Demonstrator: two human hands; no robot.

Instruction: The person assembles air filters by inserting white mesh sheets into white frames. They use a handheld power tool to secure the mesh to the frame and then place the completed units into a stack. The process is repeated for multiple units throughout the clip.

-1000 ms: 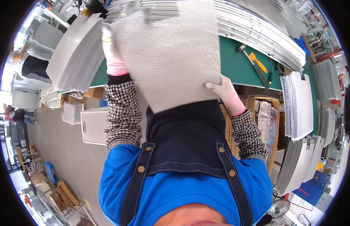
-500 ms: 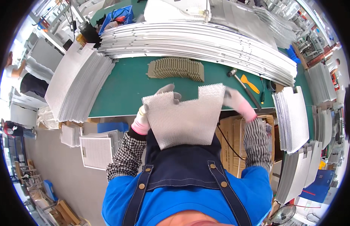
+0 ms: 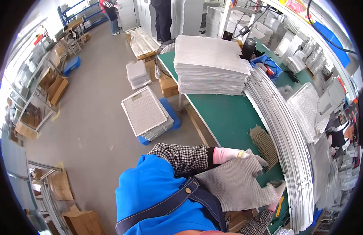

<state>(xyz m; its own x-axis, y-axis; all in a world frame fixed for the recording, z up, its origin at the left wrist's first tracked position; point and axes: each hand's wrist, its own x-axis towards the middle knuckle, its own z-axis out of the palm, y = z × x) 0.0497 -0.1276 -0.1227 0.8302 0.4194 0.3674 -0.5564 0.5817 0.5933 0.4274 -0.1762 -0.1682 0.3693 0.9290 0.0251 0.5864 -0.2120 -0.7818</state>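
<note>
A silver metal mesh sheet [image 3: 232, 184] with a cut-out notch in its far edge is held in front of my body, partly over the table's near edge. My left hand [image 3: 250, 156], in a pale glove with a pink cuff, grips its left side, the fingers lying along the edge. On the opposite side my right hand [image 3: 278, 189] closes on a corner of the same sheet, its thumb and fingers partly hidden. Just beyond the sheet a brownish pleated stack [image 3: 263, 147] lies on the green table [image 3: 224, 111].
A tall pile of mesh sheets [image 3: 211, 74] stands at the table's far left end. Long white metal strips [image 3: 285, 145] run along the table's back, beside a blue bin [image 3: 269, 64]. A yellow scraper [image 3: 280, 205] lies near my right hand. Framed panels [image 3: 146, 111] sit on the floor.
My view has swung left, bringing more floor and the mesh pile into sight. The mesh sheet stays in my hands; my right hand, blurred before, is now clearly at its corner.
</note>
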